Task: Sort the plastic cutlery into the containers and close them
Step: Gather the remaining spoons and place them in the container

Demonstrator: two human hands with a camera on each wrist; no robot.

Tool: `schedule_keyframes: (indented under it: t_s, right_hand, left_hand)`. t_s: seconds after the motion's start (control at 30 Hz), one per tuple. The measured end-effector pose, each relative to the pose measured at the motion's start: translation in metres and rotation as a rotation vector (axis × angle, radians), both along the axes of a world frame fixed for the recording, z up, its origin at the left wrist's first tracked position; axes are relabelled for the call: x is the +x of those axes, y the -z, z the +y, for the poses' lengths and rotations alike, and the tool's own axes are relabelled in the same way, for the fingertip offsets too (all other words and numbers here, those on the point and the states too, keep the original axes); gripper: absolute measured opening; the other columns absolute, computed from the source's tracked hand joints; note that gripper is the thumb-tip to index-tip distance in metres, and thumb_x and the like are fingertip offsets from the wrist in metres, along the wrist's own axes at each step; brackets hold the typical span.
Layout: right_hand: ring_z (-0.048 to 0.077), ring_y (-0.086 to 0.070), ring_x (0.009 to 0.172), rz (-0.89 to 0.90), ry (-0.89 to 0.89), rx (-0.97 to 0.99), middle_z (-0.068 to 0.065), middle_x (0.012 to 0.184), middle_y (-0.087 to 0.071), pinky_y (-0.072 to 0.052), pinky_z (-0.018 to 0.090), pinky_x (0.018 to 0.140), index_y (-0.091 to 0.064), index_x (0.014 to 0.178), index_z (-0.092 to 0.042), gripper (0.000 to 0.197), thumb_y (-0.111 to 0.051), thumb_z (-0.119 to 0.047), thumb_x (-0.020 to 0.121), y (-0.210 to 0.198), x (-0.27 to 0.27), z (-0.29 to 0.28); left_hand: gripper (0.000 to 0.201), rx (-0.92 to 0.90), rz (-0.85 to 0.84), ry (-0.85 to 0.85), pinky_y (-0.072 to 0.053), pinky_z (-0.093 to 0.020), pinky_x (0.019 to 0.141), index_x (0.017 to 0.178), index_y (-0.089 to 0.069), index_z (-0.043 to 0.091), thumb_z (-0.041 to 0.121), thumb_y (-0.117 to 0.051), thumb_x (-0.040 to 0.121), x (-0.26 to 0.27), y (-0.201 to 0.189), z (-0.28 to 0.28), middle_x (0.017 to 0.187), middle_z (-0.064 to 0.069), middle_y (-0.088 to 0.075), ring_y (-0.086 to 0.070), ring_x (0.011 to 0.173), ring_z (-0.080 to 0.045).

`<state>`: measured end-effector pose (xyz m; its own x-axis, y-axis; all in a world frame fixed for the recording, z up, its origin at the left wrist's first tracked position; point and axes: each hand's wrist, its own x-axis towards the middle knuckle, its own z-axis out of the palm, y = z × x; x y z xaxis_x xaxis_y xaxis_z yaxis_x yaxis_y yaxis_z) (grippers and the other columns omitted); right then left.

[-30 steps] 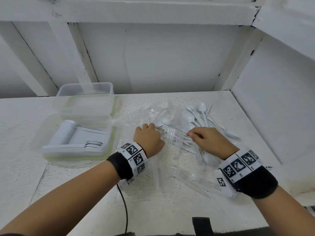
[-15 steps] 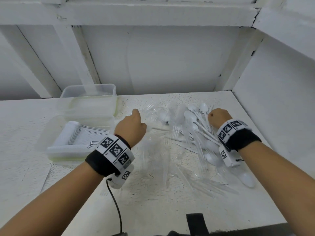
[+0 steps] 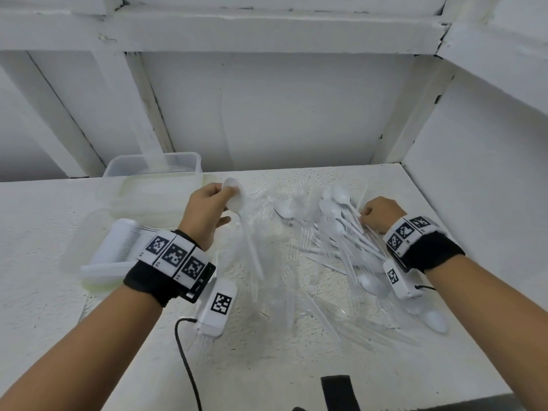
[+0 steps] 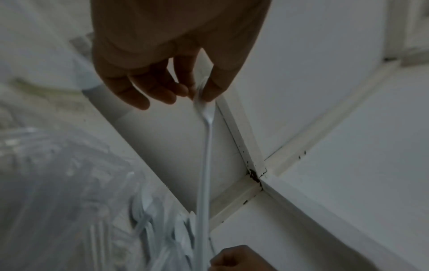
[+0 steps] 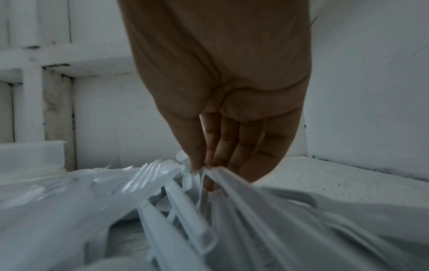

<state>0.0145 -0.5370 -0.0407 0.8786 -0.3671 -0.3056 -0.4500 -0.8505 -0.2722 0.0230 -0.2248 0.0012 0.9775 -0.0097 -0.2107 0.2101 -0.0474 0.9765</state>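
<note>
My left hand (image 3: 207, 215) is raised over the table's middle and pinches a white plastic spoon (image 3: 237, 200) by its bowl, handle hanging down toward me; the left wrist view shows the pinch on the spoon (image 4: 205, 111). My right hand (image 3: 376, 213) is down at the right side of the cutlery pile (image 3: 332, 232) and pinches white spoon handles (image 5: 223, 181). A clear container (image 3: 98, 256) at the left holds a row of white cutlery. A second clear container (image 3: 154, 164) stands behind it.
Clear plastic forks and knives (image 3: 311, 307) lie scattered over the white table (image 3: 267, 366) toward me. White walls close the back and right side. A black cable (image 3: 184, 351) hangs from my left wrist.
My left hand has risen from the pile with a white spoon pinched in it. My right hand moved right and back to the spoon heap and closed on handles there.
</note>
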Motion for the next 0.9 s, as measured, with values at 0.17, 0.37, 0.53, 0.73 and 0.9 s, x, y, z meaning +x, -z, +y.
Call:
schedule_keyframes:
  t_s: [0.17, 0.37, 0.53, 0.73, 0.9]
  right_hand:
    - [0.025, -0.057, 0.077, -0.121, 0.101, 0.102, 0.018, 0.085, -0.063, -0.042, 0.027, 0.065, -0.048, 0.067, -0.009, 0.020, -0.052, -0.004, 0.086, -0.002, -0.003, -0.005]
    - [0.022, -0.044, 0.077, -0.269, 0.194, 0.236, 0.000, 0.070, -0.042, -0.033, 0.027, 0.057, -0.043, 0.075, -0.010, 0.016, -0.048, -0.014, 0.090, -0.004, 0.004, -0.011]
    - [0.024, -0.051, 0.077, -0.110, 0.177, 0.120, 0.009, 0.080, -0.054, -0.036, 0.027, 0.066, -0.055, 0.078, -0.005, 0.016, -0.056, -0.019, 0.088, -0.005, 0.024, -0.015]
    - [0.028, -0.060, 0.073, 0.045, 0.147, 0.039, 0.007, 0.075, -0.060, -0.052, 0.038, 0.077, -0.052, 0.077, -0.011, 0.039, -0.059, -0.049, 0.079, 0.013, 0.030, -0.013]
    - [0.024, -0.052, 0.072, -0.011, 0.134, 0.101, 0.006, 0.070, -0.053, -0.039, 0.028, 0.063, -0.049, 0.072, -0.008, 0.026, -0.059, -0.029, 0.085, 0.008, 0.032, -0.015]
  left_hand:
    - [0.007, -0.258, 0.159, 0.028, -0.053, -0.037, 0.072, 0.095, -0.041, 0.023, 0.024, -0.036, 0.100, 0.010, 0.002, -0.030, 0.074, -0.004, -0.064, -0.066, 0.063, -0.016]
    - [0.015, -0.157, 0.233, 0.088, -0.028, -0.016, 0.036, 0.086, -0.042, 0.015, 0.023, -0.050, 0.095, 0.032, 0.020, -0.083, 0.060, 0.000, -0.034, -0.030, 0.042, -0.007]
    - [0.006, -0.022, 0.221, 0.130, -0.033, -0.021, 0.043, 0.091, -0.049, 0.004, 0.007, -0.054, 0.089, 0.046, 0.032, -0.122, 0.062, -0.003, -0.042, -0.040, 0.050, -0.011]
    - [0.021, 0.328, 0.142, 0.370, -0.026, -0.018, 0.040, 0.070, -0.042, 0.010, 0.016, -0.052, 0.088, 0.066, 0.034, -0.148, 0.060, -0.003, -0.038, -0.033, 0.047, -0.014]
    - [0.031, 0.630, 0.050, 0.411, -0.026, -0.023, 0.048, 0.060, -0.034, 0.011, 0.014, -0.052, 0.085, 0.082, 0.039, -0.167, 0.059, -0.001, -0.036, -0.036, 0.052, -0.013]
